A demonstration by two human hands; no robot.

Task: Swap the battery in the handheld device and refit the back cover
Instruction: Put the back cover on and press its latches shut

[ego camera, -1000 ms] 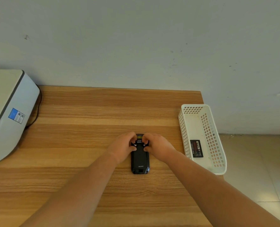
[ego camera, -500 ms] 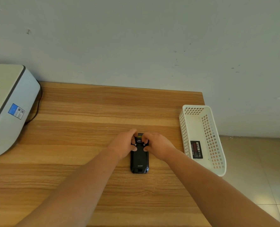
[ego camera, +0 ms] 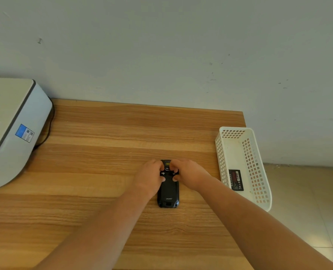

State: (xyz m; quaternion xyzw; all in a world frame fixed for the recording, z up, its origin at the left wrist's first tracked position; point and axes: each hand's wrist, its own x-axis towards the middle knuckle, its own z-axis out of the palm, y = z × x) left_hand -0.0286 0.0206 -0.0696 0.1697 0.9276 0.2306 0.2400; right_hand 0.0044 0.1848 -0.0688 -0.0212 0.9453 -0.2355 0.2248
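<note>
A black handheld device [ego camera: 168, 191] lies face down on the wooden table [ego camera: 103, 152], its back cover on and its far end pointing at the wall. My left hand [ego camera: 151, 177] grips the device's upper left side, with the thumb on the back near a small latch. My right hand [ego camera: 189, 175] grips the upper right side in the same way. A black battery [ego camera: 236, 179] with a red label lies inside the white basket [ego camera: 222, 152] to the right.
A white and grey printer [ego camera: 11, 133] with a black cable stands at the table's left edge. The basket sits at the table's right edge, partly overhanging it. Tiled floor shows beyond that edge. A plain wall closes the far side.
Both hands stay on the upper end of the device, which has not moved on the table. Only the camera view has shifted slightly.
</note>
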